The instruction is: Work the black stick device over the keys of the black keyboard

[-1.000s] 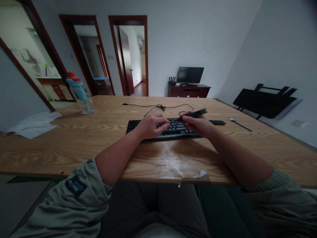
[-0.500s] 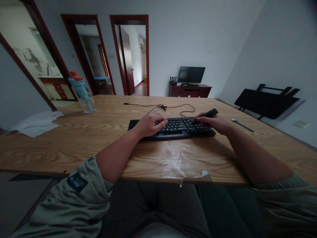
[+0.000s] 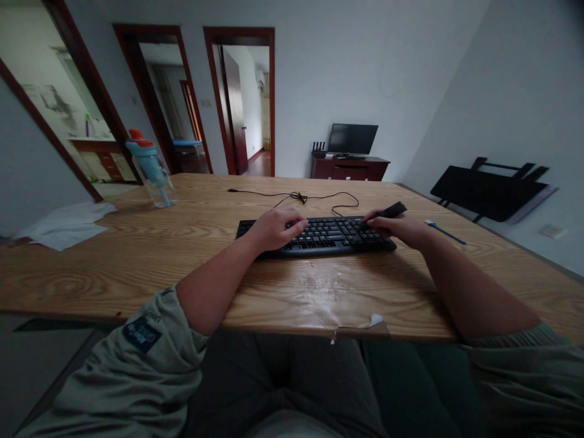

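A black keyboard (image 3: 326,236) lies on the wooden table in front of me. Over its left part rests my left hand (image 3: 278,228), the thumb apart from the loosely bent fingers and nothing between them. My right hand (image 3: 395,225) is closed around a small black brush (image 3: 392,210), whose handle slants up to the right. The brush's lower end meets the keys at the keyboard's right side; its tip is partly hidden by fingers and dark against the keys. The keyboard's cable (image 3: 298,196) lies loosely bundled behind it.
To the right lies a thin blue brush (image 3: 447,232). A clear bottle with a red lid (image 3: 155,170) stands at the far left, near white paper tissues (image 3: 68,225). The table's front edge (image 3: 292,331) has a torn film. Beyond are a television (image 3: 352,139) and a folded black table (image 3: 495,191).
My right hand and the black brush have shifted slightly to the right over the keys. My left hand and the keyboard stay almost where they were.
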Tool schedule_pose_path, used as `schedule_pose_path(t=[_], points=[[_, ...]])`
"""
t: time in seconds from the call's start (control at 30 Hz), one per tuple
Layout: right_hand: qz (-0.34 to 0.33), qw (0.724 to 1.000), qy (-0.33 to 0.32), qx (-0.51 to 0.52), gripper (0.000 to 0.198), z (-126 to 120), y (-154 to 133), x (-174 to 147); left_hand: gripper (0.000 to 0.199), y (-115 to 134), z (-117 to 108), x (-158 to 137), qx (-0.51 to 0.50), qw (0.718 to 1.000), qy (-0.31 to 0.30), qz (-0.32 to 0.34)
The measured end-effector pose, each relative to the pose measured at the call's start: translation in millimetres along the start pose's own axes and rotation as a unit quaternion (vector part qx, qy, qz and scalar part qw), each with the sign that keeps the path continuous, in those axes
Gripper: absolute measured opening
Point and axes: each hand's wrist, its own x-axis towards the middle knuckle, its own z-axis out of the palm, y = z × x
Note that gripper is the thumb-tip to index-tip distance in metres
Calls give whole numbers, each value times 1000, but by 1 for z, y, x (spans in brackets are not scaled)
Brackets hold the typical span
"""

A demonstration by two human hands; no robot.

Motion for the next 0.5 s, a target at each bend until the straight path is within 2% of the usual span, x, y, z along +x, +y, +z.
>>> schedule_pose_path(t=[0.23, 0.5], points=[[-8, 1000, -14, -7, 26, 5, -4, -3, 34, -1, -1, 0, 5, 1000, 1, 0], [-66, 997, 18, -21, 25, 23, -13, -3, 32, 0, 0, 1, 3, 1000, 0, 3]])
